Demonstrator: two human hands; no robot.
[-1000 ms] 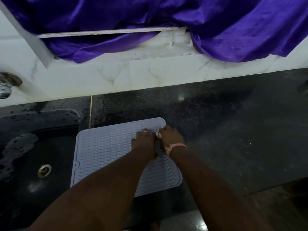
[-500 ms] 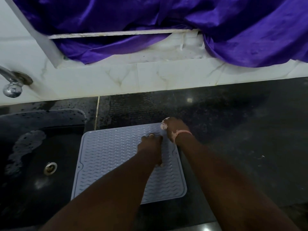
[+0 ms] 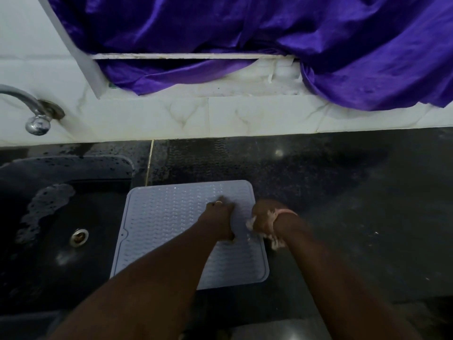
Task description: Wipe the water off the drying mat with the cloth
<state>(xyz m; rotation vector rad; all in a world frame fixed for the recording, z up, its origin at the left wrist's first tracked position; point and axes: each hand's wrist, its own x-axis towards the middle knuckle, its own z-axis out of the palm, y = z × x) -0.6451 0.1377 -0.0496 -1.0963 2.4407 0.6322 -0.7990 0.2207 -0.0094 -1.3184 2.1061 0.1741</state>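
Grey drying mat (image 3: 171, 224) long axis front-to-back, left hand (image 3: 220, 219) pressing, right hand (image 3: 264, 220) gripping cloth (image 3: 275, 242)

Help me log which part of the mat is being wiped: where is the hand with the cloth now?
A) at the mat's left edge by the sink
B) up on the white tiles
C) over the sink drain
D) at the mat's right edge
D: the right hand, bunching the pale cloth, sits at the right edge of the drying mat, while the left hand presses on the mat.

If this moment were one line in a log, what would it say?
left hand: presses drying mat | right hand: grips cloth at mat's right edge | step: wiping
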